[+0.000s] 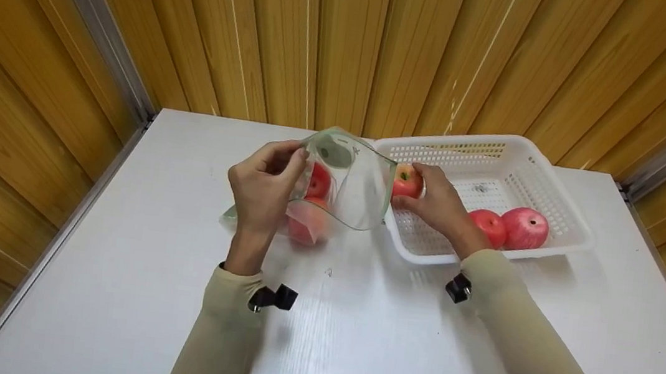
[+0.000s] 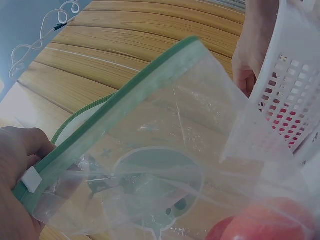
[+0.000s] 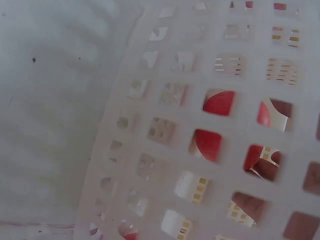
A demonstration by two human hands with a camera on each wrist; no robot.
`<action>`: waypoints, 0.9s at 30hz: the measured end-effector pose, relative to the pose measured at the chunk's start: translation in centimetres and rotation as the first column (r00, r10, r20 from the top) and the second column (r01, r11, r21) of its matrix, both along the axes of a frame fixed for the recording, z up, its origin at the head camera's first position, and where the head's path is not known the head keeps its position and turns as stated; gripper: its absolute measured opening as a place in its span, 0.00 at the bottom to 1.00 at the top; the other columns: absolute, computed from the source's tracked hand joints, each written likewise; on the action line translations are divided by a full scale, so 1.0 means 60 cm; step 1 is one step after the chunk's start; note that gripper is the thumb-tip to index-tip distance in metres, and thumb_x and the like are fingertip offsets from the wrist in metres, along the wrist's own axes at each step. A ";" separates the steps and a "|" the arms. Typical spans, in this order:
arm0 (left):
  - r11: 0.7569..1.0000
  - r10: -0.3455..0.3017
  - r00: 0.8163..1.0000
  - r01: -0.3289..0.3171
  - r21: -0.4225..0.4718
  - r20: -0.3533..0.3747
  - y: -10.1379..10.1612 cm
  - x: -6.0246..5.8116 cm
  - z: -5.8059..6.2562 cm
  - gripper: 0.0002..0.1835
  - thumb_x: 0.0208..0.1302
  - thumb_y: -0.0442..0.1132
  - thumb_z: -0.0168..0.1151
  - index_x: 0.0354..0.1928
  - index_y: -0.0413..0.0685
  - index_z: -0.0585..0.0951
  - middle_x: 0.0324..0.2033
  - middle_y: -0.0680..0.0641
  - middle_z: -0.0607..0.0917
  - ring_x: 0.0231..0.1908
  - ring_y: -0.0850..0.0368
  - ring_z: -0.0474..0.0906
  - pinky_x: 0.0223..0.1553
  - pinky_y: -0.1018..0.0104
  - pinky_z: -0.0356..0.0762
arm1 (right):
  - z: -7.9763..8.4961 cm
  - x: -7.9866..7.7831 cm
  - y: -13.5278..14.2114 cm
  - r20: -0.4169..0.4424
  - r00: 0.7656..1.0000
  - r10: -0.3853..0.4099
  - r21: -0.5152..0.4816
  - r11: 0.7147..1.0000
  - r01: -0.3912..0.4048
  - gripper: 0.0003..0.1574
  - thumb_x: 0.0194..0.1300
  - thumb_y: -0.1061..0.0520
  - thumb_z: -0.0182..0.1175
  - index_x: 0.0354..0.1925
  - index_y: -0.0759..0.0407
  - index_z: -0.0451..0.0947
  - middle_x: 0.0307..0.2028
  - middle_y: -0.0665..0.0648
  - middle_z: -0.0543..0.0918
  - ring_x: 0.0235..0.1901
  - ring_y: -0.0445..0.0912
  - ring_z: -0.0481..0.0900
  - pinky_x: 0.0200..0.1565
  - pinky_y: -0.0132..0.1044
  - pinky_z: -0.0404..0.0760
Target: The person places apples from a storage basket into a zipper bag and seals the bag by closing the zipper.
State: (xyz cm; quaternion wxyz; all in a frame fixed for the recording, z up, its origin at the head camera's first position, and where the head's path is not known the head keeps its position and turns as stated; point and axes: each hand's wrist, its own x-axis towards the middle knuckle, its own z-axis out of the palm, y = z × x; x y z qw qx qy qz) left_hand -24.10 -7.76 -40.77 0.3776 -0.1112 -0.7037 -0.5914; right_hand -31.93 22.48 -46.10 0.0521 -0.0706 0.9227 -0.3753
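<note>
My left hand [image 1: 267, 189] pinches the rim of a clear zip bag [image 1: 363, 197] with green edging, its mouth spread wide. In the left wrist view a white slider [image 2: 32, 180] sits on the green zip strip beside the fingers. Through the film show a red apple [image 1: 318, 180] and a paler red fruit [image 1: 305, 228] at the bottom of the bag. My right hand [image 1: 440, 205] grips a red-and-yellow apple [image 1: 407, 181] over the left end of the white basket [image 1: 419, 259], right by the bag's mouth. The basket wall [image 3: 175, 150] partly hides that hand in the right wrist view.
Toward the basket's right side lie a red apple [image 1: 487, 227] and a pink, streaky round fruit [image 1: 524, 229]. A white table [image 1: 322, 336] carries everything, with yellow wood-look panels [image 1: 349, 44] behind and at both sides.
</note>
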 end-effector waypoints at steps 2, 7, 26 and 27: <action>1.000 0.003 1.000 -0.003 -0.001 0.005 0.000 0.000 0.000 0.05 0.68 0.32 0.73 0.42 0.40 0.92 0.32 0.53 0.91 0.27 0.60 0.81 0.31 0.69 0.84 | 0.000 0.000 0.000 -0.025 1.000 -0.014 0.029 0.999 0.014 0.52 0.68 0.50 0.75 0.79 0.62 0.60 0.70 0.65 0.66 0.65 0.58 0.69 0.72 0.55 0.69; 1.000 0.001 1.000 -0.001 -0.007 0.013 -0.001 0.000 -0.001 0.05 0.68 0.33 0.73 0.43 0.40 0.92 0.33 0.52 0.92 0.27 0.60 0.81 0.32 0.68 0.84 | -0.002 0.000 0.001 -0.029 0.999 -0.039 0.042 0.998 0.040 0.50 0.70 0.49 0.73 0.79 0.62 0.60 0.70 0.65 0.65 0.65 0.59 0.70 0.72 0.56 0.70; 1.000 0.004 1.000 -0.004 -0.001 -0.017 0.001 -0.002 -0.002 0.05 0.67 0.33 0.73 0.42 0.39 0.92 0.33 0.52 0.92 0.29 0.60 0.84 0.35 0.66 0.87 | -0.004 -0.002 0.000 0.024 0.999 0.034 0.051 0.998 -0.035 0.63 0.70 0.41 0.70 0.84 0.62 0.46 0.80 0.66 0.56 0.76 0.61 0.61 0.77 0.60 0.57; 1.000 0.005 1.000 -0.005 -0.001 -0.014 0.001 -0.002 -0.002 0.05 0.68 0.33 0.73 0.42 0.39 0.92 0.33 0.52 0.92 0.29 0.60 0.84 0.35 0.67 0.87 | -0.004 -0.002 0.000 0.032 0.999 0.034 0.050 0.998 -0.036 0.62 0.70 0.42 0.70 0.84 0.61 0.47 0.79 0.66 0.58 0.75 0.60 0.62 0.76 0.60 0.59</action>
